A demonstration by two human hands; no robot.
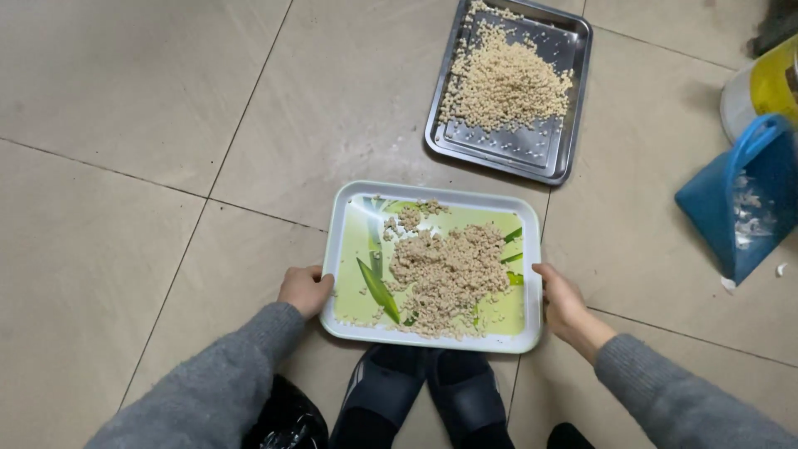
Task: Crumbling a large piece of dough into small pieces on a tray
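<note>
A tiled floor (125,125) carries everything. A steel tray (573,100) of pale grains sits toward its far edge. Nearer, above dark shoes (424,395), a green-printed tray (353,249) holds a crumbly beige heap (449,274). A blue dustpan (740,199) lies right. The left hand (304,289) clenches the green tray's left rim; the right hand (564,306) grasps its right rim.

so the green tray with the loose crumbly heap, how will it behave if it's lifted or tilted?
The green tray looks rigid and probably light: left hand and right hand grip only its side edges. The beige granules lie loose, so they would likely slide on a tilt. Its low rim may let some spill.
</note>
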